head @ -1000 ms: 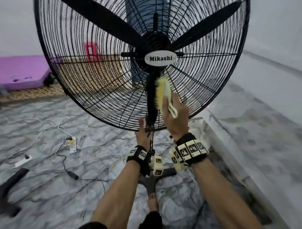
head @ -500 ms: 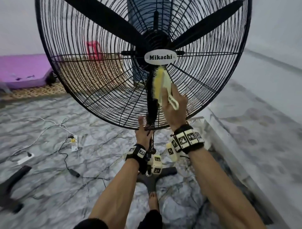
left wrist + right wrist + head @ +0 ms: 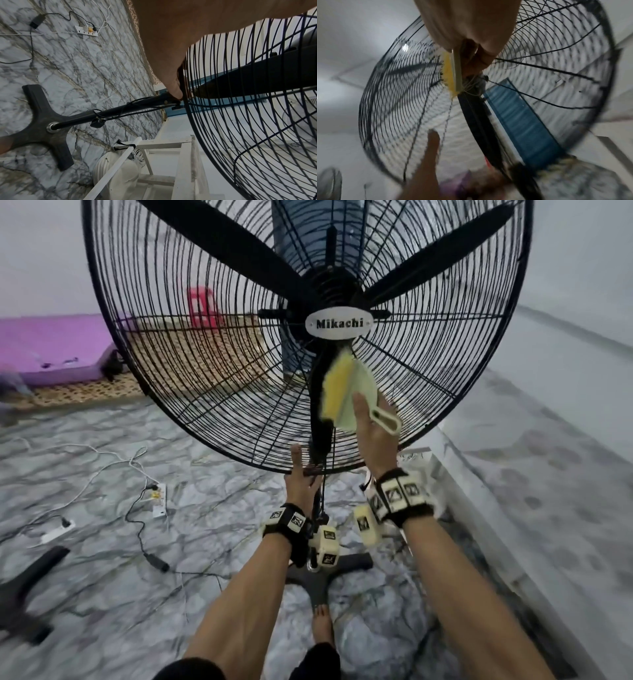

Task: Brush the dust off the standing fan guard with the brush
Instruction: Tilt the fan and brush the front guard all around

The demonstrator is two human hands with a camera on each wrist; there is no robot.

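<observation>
Brush (image 3: 346,386) now right up under the Mikachi badge (image 3: 339,323), higher than half a second back when it sat lower down that centre strip below the badge. Looks like an upward stroke along the fan guard (image 3: 212,392) nearly run out, so probably time to shift sideways to fresh wires. Plenty of grille left of the badge and out toward the rim likely not done yet.

Right hand (image 3: 371,436) wrapped round the pale brush handle, yellow bristles pressed on the wires. Left hand (image 3: 301,477) well below the badge at the guard's bottom rim, thumb up on the wires, steadying it; hard to tell in the wrist view whether the other fingers actually curl round anything.

Also around: cross-shaped base (image 3: 49,128) straight down from the badge, bare foot (image 3: 322,628) beside it. Power strip (image 3: 159,498) and loose cables on the marble floor down-left of the badge, white ledge down-right. Fan blade behind the wires directly under the badge, so bristles poking through could snag on it.
</observation>
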